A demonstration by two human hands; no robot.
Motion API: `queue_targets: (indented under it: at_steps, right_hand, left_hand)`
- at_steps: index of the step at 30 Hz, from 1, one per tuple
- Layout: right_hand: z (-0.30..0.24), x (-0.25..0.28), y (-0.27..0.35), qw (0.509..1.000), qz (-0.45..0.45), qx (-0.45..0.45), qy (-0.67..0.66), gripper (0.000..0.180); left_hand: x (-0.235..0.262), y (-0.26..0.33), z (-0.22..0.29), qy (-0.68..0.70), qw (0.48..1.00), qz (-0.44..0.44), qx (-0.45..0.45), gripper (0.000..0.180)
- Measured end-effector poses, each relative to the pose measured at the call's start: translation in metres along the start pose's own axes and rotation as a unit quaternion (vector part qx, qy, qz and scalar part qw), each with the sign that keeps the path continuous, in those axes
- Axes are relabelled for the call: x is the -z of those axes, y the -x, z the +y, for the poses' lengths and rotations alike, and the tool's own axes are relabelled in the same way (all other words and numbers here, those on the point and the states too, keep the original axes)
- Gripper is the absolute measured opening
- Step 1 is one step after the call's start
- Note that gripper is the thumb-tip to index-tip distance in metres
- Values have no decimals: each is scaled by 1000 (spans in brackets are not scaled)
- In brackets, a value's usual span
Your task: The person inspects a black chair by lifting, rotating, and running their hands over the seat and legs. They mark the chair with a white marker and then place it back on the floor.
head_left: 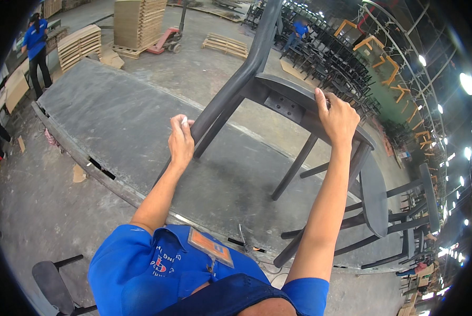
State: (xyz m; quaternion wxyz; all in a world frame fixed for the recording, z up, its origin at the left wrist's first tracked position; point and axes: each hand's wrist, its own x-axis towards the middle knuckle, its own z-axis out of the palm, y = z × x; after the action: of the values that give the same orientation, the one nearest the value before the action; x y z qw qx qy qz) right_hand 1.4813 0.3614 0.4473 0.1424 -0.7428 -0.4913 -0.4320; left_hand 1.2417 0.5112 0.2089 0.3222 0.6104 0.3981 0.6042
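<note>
A dark grey wooden chair (pixel 278 97) stands tilted on a long grey workbench (pixel 109 116). My right hand (pixel 337 117) grips the rim of its seat from above. My left hand (pixel 181 138) holds the chair's rear leg, with a small white piece between the fingers. The chair's backrest rises toward the top of the view. Its front legs reach down to the bench top.
More dark chairs (pixel 394 205) stand to the right of the bench, and one (pixel 54 287) sits at lower left. Stacks of wooden boards (pixel 136 23) and a pallet jack (pixel 165 42) are behind. A person in blue (pixel 36 50) stands far left, another (pixel 298 31) far back.
</note>
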Motion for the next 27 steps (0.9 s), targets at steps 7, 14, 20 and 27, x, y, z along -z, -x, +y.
queue_targets:
  at_steps: [7,14,20,27]
  right_hand:
    - [20,1,15,997,18,71,-21,28]
    - [65,17,93,996,59,4,64,71]
    - [80,5,144,976,68,-162,-129,80]
    - [64,7,237,828,-37,-376,-415,59]
  left_hand:
    - [7,8,-10,-169,985,-31,20,21]
    - [3,17,-6,-171,985,18,4,22]
    - [-2,10,-14,-195,980,49,-3,24]
    - [-12,0,-18,-230,971,65,-11,28]
